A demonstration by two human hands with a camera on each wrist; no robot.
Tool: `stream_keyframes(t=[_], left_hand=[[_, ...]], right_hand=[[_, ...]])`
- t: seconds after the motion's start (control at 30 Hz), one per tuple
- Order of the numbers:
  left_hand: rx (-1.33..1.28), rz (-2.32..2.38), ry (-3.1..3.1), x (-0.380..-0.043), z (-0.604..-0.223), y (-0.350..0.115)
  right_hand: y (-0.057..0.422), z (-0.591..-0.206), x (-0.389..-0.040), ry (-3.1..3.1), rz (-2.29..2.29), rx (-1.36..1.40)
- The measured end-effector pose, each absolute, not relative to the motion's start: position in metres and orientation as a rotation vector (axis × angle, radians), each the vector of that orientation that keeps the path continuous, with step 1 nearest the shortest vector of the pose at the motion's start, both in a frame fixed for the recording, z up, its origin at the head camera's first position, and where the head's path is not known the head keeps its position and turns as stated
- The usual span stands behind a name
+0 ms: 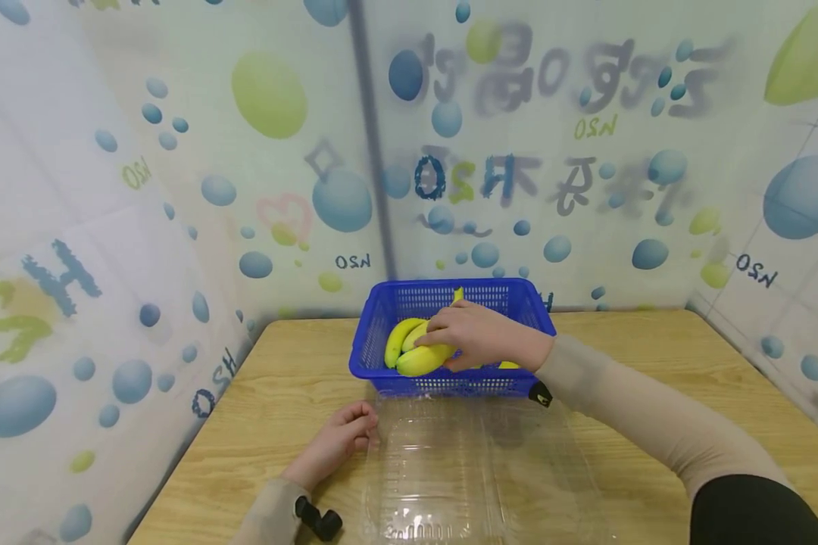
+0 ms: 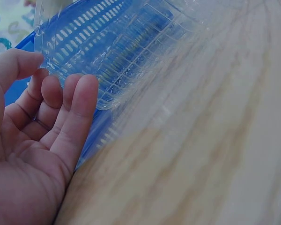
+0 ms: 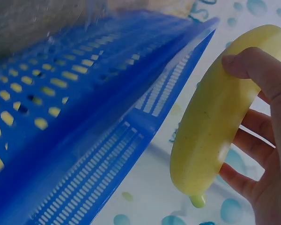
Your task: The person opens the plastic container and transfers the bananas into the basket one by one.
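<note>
In the right wrist view, my right hand point(image 1: 473, 333) grips a yellow banana point(image 3: 206, 117), thumb on one side and fingers round the other. The head view places this hand over the blue perforated basket point(image 1: 363, 344). Inside the basket, more bananas point(image 1: 401, 342) lie left of the hand, partly hidden by it. A clear plastic clamshell box point(image 1: 426, 469) lies opened flat in front of the basket. At its far left corner, my left hand point(image 1: 341, 439) pinches the rim between thumb and forefinger, with the other fingers curled beside it.
Pale wooden table point(image 1: 300, 356) lies under everything. A patterned curtain point(image 1: 273, 189) encloses the back and both sides. The box's second clear half point(image 1: 538, 477) spreads to the right, below my right forearm. Black straps sit at both wrists.
</note>
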State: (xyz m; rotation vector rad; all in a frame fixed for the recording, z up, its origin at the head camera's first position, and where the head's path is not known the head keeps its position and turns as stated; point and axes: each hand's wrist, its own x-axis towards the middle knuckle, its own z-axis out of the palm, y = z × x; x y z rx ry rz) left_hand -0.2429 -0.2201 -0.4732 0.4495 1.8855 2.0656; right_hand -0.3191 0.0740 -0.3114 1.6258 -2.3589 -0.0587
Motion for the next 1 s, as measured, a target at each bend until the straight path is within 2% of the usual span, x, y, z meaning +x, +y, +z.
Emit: stream_keyframes(t=[0.57, 1.0], left_hand=[[0.454, 2.045, 1.909, -0.243, -0.474, -0.222], [0.455, 2.055, 1.916, -0.242, -0.474, -0.222]], right_hand=[[0.07, -0.318, -0.398, -2.738, -0.109, 1.411], [0.065, -0.349, -0.424, -3.114, -0.102, 1.32]])
